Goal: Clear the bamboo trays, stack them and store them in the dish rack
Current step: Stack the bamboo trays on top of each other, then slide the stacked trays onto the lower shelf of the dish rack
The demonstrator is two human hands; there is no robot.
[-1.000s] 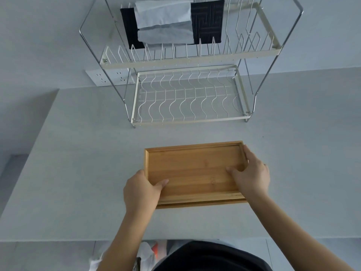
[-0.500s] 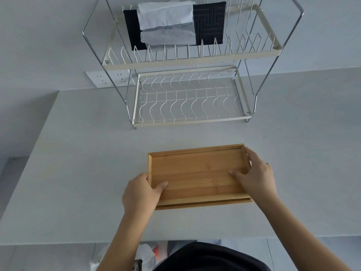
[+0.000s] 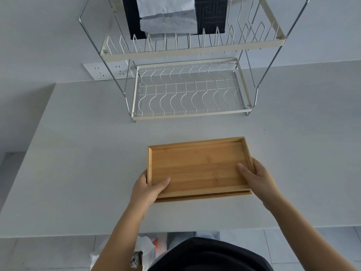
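Two bamboo trays (image 3: 197,165) are stacked one inside the other, held just above the grey counter in front of me. My left hand (image 3: 146,189) grips the stack's near left corner, thumb inside the top tray. My right hand (image 3: 257,178) grips the right side, thumb on the tray floor. The two-tier wire dish rack (image 3: 187,112) stands behind the stack against the wall. Its lower shelf holds nothing.
On the rack's upper shelf (image 3: 191,48) lean a black patterned mat (image 3: 212,14) and folded grey cloths (image 3: 166,16). A wall socket (image 3: 106,71) sits left of the rack. The counter's front edge (image 3: 58,234) runs below my arms, with bags (image 3: 145,249) on the floor.
Both hands have lifted the stacked trays a little and carried them forward toward the rack. The grip has not changed.
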